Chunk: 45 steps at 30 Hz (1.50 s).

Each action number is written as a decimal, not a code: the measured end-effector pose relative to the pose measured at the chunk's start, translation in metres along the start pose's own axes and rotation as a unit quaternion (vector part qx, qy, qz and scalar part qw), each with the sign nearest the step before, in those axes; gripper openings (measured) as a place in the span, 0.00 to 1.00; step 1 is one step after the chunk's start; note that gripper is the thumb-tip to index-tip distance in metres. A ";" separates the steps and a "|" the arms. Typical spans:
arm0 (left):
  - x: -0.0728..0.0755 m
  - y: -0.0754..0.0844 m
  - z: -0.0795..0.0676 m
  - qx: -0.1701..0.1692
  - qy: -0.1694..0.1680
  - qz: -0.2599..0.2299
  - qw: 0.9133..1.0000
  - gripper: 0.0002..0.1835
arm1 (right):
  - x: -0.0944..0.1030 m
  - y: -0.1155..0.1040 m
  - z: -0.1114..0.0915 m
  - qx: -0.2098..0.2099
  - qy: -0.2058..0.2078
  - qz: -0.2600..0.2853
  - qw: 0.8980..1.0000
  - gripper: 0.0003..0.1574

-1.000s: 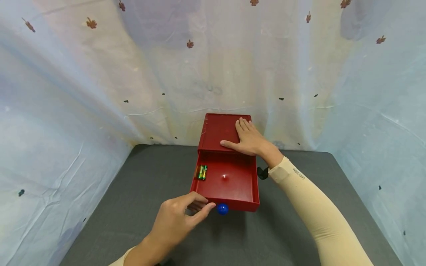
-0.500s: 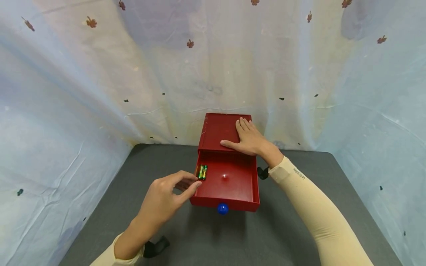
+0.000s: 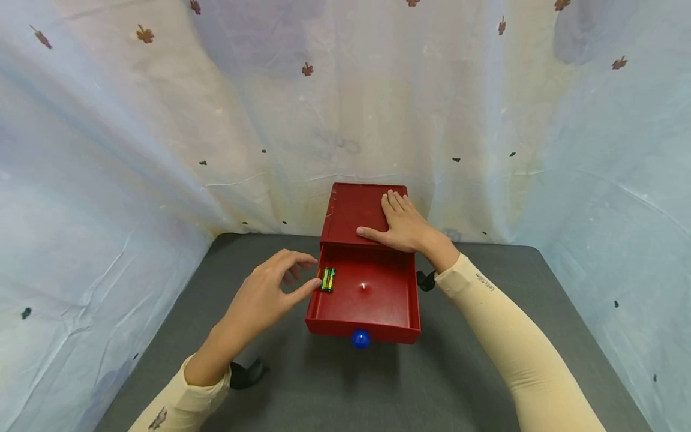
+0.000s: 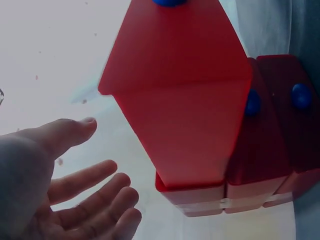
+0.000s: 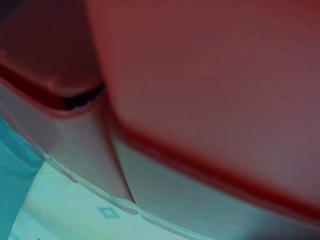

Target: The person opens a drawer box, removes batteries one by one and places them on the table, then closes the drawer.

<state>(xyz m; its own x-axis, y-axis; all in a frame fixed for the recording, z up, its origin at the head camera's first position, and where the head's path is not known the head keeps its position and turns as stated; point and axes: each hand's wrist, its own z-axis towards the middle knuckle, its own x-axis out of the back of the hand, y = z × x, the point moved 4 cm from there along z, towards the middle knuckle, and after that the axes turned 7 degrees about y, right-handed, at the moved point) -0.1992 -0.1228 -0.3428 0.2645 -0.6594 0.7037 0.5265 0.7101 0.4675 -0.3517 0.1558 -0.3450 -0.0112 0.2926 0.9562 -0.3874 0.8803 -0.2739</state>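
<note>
I'm seeing 2 batteries lying in the centre-frame drawer; my left hand is hovering spread nearby, my right hand resting flat atop the cabinet; a careless thumb bump risks rolling them.

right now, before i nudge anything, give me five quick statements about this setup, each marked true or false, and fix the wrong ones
1. The right hand rests on top of the red cabinet. True.
2. The left hand grips the blue knob. False: it holds nothing and is at the left side of the open drawer.
3. The batteries lie inside the open drawer. True.
4. The batteries are against the open drawer's right wall. False: they lie by its left wall.
5. The two lower drawers stand out as far as the open drawer. False: they sit much further in.
</note>
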 end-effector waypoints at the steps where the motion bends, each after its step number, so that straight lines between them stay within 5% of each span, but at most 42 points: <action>1: -0.001 -0.002 0.001 0.002 -0.006 0.006 1.000 0.20 | 0.000 0.000 0.000 0.000 0.001 0.000 1.000 0.74; 17: -0.025 -0.019 0.016 0.042 -0.129 0.018 0.991 0.27 | 0.000 0.000 0.002 0.000 0.009 0.002 1.000 0.73; 45: -0.046 -0.012 0.034 0.058 -0.214 0.079 0.972 0.27 | -0.001 0.000 0.001 -0.005 0.004 0.000 1.000 0.73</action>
<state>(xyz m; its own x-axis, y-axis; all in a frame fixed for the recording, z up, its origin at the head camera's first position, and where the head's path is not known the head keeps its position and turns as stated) -0.2452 -0.0925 -0.3620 -0.0390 -0.3949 0.9179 0.4055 0.8333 0.3757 -0.3528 0.1556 -0.3455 -0.0044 0.2961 0.9552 -0.3787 0.8835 -0.2756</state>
